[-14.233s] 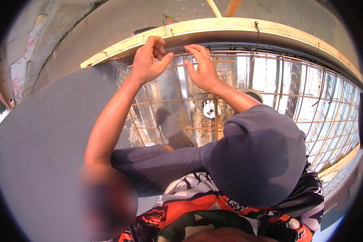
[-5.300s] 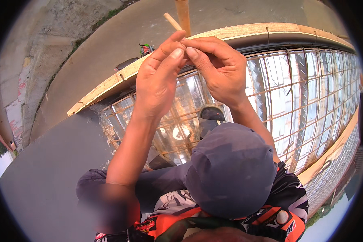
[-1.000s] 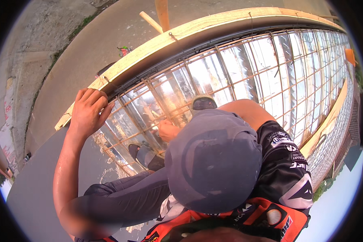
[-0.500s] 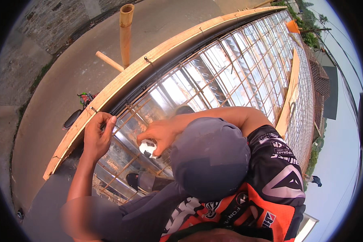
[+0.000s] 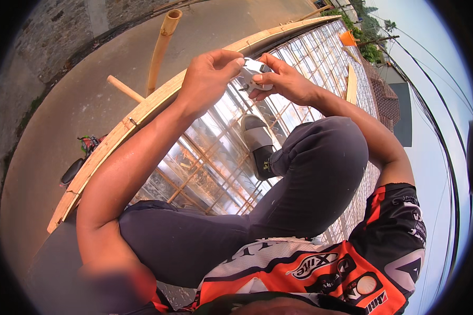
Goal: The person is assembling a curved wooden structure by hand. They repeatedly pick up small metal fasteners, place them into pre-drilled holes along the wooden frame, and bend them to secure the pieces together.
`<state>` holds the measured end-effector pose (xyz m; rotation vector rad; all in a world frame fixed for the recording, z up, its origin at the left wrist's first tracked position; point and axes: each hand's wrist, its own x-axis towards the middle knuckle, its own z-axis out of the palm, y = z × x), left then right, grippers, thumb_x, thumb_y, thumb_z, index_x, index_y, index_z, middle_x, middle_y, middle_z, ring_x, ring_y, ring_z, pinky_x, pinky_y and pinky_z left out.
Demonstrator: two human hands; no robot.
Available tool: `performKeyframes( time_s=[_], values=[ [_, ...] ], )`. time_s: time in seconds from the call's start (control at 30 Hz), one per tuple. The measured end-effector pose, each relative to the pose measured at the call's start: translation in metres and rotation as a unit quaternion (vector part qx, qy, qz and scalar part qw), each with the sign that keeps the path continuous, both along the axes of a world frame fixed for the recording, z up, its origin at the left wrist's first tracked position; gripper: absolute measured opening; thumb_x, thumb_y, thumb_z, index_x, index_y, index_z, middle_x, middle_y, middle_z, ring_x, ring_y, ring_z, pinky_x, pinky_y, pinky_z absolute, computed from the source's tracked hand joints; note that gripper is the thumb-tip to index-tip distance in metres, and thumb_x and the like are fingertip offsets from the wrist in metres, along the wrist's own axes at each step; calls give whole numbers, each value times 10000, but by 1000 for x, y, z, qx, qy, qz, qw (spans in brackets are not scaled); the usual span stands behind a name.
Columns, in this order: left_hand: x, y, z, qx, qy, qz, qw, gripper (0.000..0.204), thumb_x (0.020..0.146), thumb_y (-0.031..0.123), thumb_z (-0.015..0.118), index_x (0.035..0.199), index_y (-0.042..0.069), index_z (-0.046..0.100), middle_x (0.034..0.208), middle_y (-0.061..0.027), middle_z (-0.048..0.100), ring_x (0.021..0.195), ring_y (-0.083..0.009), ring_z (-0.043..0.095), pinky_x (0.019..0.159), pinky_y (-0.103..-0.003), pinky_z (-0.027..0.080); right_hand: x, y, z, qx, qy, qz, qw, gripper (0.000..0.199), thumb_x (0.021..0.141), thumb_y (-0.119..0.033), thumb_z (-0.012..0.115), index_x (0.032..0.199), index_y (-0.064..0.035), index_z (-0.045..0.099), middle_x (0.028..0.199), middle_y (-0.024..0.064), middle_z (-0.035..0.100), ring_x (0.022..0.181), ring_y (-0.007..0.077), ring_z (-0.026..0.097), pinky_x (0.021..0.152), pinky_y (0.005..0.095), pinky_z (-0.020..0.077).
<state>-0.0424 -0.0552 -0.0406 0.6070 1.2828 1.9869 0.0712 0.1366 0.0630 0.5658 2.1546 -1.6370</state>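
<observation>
Small pale object (image 5: 255,73) was the thing in hand, held up between both hands above the person's raised knee, over a wide steel mesh (image 5: 320,63).

That mesh of crossed bars lay on shiny sheeting and filled most of the view. A long wooden edge board (image 5: 142,113) ran along its left side. Beyond the board lay bare concrete ground (image 5: 89,79), with a bamboo pole (image 5: 160,50) rising past the board's outer face. A small orange bucket (image 5: 348,38) sat far off at the top of the mesh. The person sat on the mesh with a grey and black shoe (image 5: 257,142) planted on the bars, just below the hands.

The left hand (image 5: 207,79) closed its grip on the small pale object from the left, thumb and fingers curled over the top. The right hand (image 5: 286,84) pinched it from the other side, fingertips underneath. The two grips nearly met, so little of it showed: a whitish body with a darker part. I could not tell its exact kind.

It looked light and rigid, small enough for fingertips alone. Smooth-looking faces suggested that it might slip. Holding it by its opposite sides seemed soundest, since a drop could send it through the mesh.
</observation>
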Motion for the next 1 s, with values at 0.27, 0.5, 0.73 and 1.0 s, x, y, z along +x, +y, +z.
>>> performKeyframes(
  time_s=[0.27,0.5,0.73,1.0],
  values=[
    [-8,-47,-4,-136,18,11,991,371,1042,217,809,1283,50,581,1063,-61,708,981,-109,682,867,-274,574,-40,-10,-37,204,109,254,939,607,1098,-589,611,1462,-105,578,1182,141,690,1140,226,650,983,403,514],
    [6,-72,-16,-186,-118,-2,975,205,1030,33,647,1142,126,503,951,5,614,793,-57,615,695,-196,498,-18,47,-84,92,-39,358,928,487,1159,-404,551,1550,-121,608,1473,137,652,1358,247,599,1166,408,455],
    [24,27,-42,-227,-67,-141,961,219,999,25,692,1113,136,541,1009,19,622,886,-76,610,819,-273,526,149,164,-153,-40,-193,250,948,353,1157,-318,551,1372,-68,676,1258,88,686,1177,169,614,1022,341,488],
    [-51,216,-102,-430,478,58,764,533,1085,511,652,1357,56,705,1356,-185,720,1326,-381,633,1107,-502,510,239,235,-217,-135,-231,-198,943,241,1177,-285,590,1220,-79,708,960,-34,667,880,60,610,801,268,506]
  ],
)
